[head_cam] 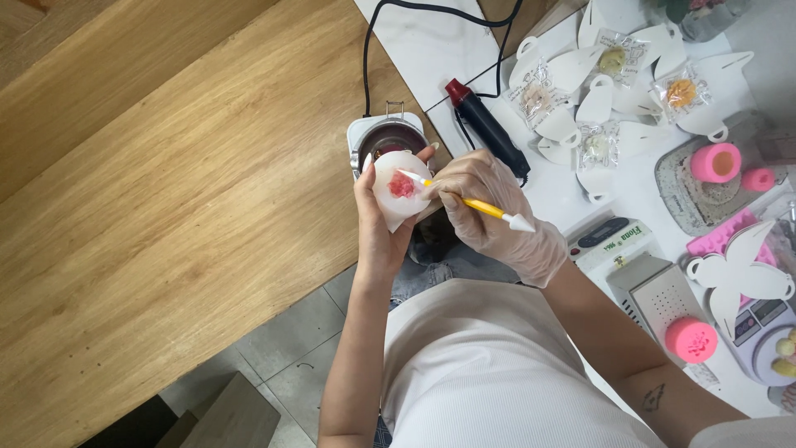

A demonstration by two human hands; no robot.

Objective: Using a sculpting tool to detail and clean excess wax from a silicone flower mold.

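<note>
My bare left hand [377,224] holds up a white translucent mould [400,189] with a red-pink mass in its hollow. My gloved right hand [497,217] grips a yellow tool with white pointed ends [485,207]. One white tip of the tool touches the red mass inside the mould. Both hands are raised above my lap, just in front of a small white melting pot [385,135] with dark liquid in it.
A black heat gun [487,126] with a red nozzle lies on the white table, its cable running up. Bagged small pieces on white paper cutouts [580,83], pink moulds [715,162], a white box [659,294] and scales [767,319] crowd the right. Wooden floor lies left.
</note>
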